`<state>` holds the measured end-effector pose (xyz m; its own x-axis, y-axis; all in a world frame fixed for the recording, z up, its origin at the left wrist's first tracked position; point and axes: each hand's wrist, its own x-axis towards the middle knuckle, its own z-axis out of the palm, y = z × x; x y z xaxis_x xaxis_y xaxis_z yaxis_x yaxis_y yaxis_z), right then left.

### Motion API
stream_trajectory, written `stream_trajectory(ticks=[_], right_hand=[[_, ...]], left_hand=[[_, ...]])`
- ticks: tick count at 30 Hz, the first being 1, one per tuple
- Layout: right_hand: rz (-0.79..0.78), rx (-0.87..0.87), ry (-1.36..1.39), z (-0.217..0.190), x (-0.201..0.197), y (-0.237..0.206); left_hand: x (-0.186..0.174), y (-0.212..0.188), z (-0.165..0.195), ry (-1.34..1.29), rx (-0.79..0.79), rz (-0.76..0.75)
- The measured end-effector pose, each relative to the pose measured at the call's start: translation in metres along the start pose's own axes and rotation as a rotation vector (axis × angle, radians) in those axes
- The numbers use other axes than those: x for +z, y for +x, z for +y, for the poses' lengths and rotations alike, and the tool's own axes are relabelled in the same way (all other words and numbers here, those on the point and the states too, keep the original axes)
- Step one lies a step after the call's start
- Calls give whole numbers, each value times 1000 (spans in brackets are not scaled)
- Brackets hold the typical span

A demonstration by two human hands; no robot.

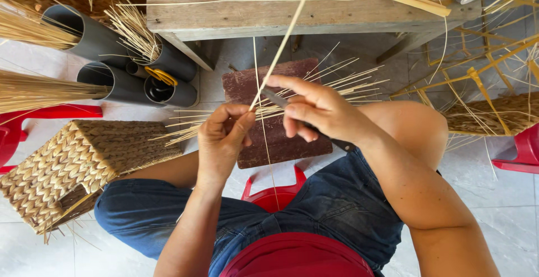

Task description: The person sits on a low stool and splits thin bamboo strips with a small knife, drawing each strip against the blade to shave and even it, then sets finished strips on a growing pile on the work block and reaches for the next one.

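My left hand (224, 134) pinches the lower end of a long thin bamboo strip (283, 41) that rises up and away toward the wooden bench. My right hand (317, 111) grips a knife (276, 97) whose dark blade lies against the strip just above my left thumb. A fine shaving (264, 136) hangs down from the cut between my knees. I sit on a red stool (275, 195), wearing denim shorts.
A dark wooden block (264, 86) with loose splints lies on the tiled floor ahead. A woven basket (73, 164) leans by my left knee. Grey tubes (120, 80) holding splints stand at left. A wooden bench (269, 13) spans the top; bamboo frames (483, 75) and red stools stand right.
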<state>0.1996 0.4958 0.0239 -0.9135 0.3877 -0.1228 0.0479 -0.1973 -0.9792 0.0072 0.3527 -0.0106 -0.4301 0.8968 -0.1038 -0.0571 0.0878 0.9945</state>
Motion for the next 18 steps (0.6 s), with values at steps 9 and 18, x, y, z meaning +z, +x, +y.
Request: stream_trajectory(ticks=[9, 18], right_hand=[[187, -13, -84, 11, -8, 8], [309, -70, 57, -1, -26, -1]], left_hand=[[3, -1, 7, -30, -144, -120], [-23, -11, 3, -204, -203, -218]])
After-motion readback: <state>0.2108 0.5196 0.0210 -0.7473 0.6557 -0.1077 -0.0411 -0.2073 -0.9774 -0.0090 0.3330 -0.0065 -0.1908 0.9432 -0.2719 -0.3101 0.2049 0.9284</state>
